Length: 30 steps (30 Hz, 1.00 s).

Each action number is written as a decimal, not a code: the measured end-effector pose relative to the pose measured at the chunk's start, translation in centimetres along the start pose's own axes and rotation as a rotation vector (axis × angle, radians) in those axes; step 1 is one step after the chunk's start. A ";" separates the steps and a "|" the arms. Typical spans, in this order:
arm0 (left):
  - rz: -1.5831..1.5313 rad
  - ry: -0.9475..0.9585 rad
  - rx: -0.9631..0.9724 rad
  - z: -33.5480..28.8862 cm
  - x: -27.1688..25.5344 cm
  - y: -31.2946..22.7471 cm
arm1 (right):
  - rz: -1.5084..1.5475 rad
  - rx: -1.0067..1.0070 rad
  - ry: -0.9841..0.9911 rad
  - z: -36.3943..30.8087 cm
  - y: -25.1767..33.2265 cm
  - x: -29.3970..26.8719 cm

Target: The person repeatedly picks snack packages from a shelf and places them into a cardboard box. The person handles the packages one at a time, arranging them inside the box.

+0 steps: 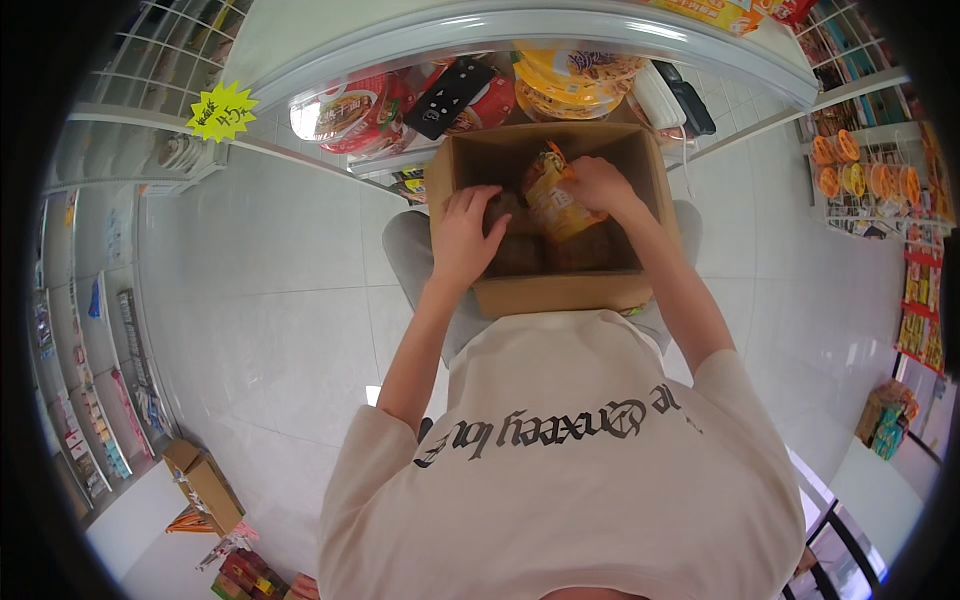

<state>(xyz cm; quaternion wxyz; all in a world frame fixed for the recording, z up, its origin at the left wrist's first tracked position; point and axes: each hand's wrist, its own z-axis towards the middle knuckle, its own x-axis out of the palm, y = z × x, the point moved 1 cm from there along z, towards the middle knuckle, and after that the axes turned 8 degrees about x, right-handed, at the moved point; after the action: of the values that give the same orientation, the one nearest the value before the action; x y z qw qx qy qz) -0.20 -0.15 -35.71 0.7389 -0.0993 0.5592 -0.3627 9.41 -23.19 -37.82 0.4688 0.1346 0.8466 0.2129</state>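
Note:
A brown cardboard box rests on my lap with its top open. My right hand grips a yellow-orange snack packet by its right side, holding it tilted inside the box. My left hand lies over the box's left part, fingers spread, with nothing seen in it. Brownish, shadowed contents lie at the bottom of the box; I cannot make out what they are.
Beyond the box stands a shelf with red instant noodle tubs, yellow round packs, a black phone-like object and a white device. Stocked racks line both sides. Another carton stands at lower left.

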 end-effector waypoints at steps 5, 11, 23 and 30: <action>0.075 0.033 0.025 -1.8 2.1 0.2 | -0.206 0.115 0.328 8.5 -2.9 8.0; 0.068 -0.014 0.004 -2.1 2.4 1.0 | 0.031 0.141 0.427 11.7 -4.2 15.4; 0.058 0.016 -0.017 -2.1 2.7 1.1 | 0.084 0.147 0.447 11.7 -10.0 25.1; 0.074 0.045 -0.008 -2.0 2.5 1.0 | -0.166 0.086 0.430 10.7 -9.8 27.2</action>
<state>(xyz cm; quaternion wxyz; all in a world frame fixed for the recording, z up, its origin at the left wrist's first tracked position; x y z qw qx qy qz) -1.31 -0.48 -38.88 0.7386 -0.0734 0.5804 -0.3350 3.97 -17.55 -67.64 0.2875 0.0357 0.9434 0.1612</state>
